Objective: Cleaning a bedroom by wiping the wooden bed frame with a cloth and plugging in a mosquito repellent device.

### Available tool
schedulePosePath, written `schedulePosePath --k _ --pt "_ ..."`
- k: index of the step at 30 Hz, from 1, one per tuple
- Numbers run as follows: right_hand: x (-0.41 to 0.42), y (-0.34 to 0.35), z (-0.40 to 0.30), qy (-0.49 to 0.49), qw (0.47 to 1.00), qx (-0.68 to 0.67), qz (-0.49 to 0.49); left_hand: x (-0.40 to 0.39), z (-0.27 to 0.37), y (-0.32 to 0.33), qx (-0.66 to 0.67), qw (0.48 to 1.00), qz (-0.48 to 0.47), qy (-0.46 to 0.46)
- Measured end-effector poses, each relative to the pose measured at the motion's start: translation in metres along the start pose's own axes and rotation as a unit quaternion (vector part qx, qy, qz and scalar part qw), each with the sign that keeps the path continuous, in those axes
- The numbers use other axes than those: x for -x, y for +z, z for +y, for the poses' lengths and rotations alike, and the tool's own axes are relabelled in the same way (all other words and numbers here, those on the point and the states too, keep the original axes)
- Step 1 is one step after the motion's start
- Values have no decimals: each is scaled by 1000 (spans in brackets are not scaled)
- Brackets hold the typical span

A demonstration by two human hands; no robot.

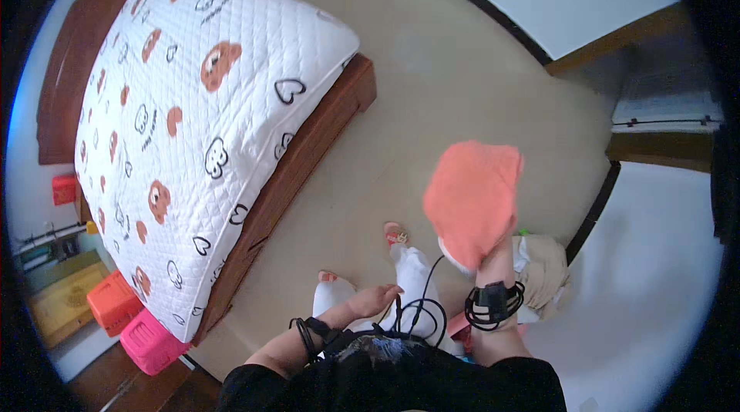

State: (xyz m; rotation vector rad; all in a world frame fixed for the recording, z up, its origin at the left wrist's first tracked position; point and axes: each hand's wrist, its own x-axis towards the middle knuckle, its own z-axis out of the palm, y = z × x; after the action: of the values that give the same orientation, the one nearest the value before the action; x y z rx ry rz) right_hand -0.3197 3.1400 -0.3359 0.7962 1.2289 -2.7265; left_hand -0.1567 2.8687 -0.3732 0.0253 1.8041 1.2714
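A coral-coloured cloth point(474, 198) hangs raised in front of me at the right, a pale edge showing at its lower left. My right hand point(491, 247) is at the cloth's lower end, its fingers mostly covered by the fabric; the wrist bears a black band with coiled cable. Low in the middle, my left hand point(378, 300) is over my white trousers, beside a black cable point(399, 314). Its fingertips come close together near the cable, and whether they pinch it cannot be made out.
A bed with a white patterned quilt point(191, 117) and a brown wooden frame point(289, 181) fills the left. Pink point(151, 342) and orange point(114, 303) plastic containers stand beside it. Beige fabric point(543, 273) lies by the right wall. A doorway opens at the upper right.
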Motion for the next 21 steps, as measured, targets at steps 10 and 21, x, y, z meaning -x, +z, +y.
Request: schedulePosePath --k 10,21 --pt "-78 46 -158 -16 997 -71 1 7 172 -126 -119 984 100 -89" --pt "-198 129 -203 15 1000 -23 4 -105 277 -251 77 972 -179 129"
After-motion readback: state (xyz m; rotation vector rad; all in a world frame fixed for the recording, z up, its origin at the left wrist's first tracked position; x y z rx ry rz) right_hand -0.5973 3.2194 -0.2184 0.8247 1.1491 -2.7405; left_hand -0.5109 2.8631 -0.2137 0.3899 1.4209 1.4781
